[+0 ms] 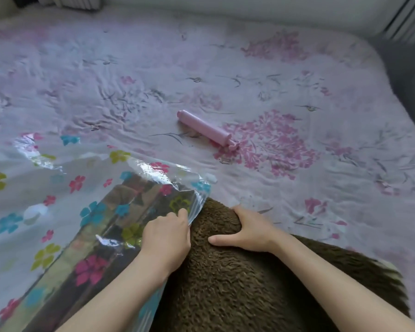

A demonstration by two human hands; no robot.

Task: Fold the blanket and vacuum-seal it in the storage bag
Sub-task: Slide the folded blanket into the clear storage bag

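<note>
My left hand [167,238] pinches the bag [58,200] mouth wide while my right hand [246,232] grips the blanket [237,283], pushing slowly.

1. I can't see where the blanket [261,283] ends: the bottom edge of the view cuts it off, and my forearms cover part of it.
2. The storage bag [58,200] runs off the left and bottom edges; the blanket part inside shows only dimly through the printed plastic.
3. My left hand [165,238] hides the bag's opening where it pinches it.
4. The fingertips of my right hand [247,232] are buried in the pile.
5. The pump [206,128] has a tip too small to make out.
6. The striped objects beyond the bed [297,68] are blurred and cropped.
</note>
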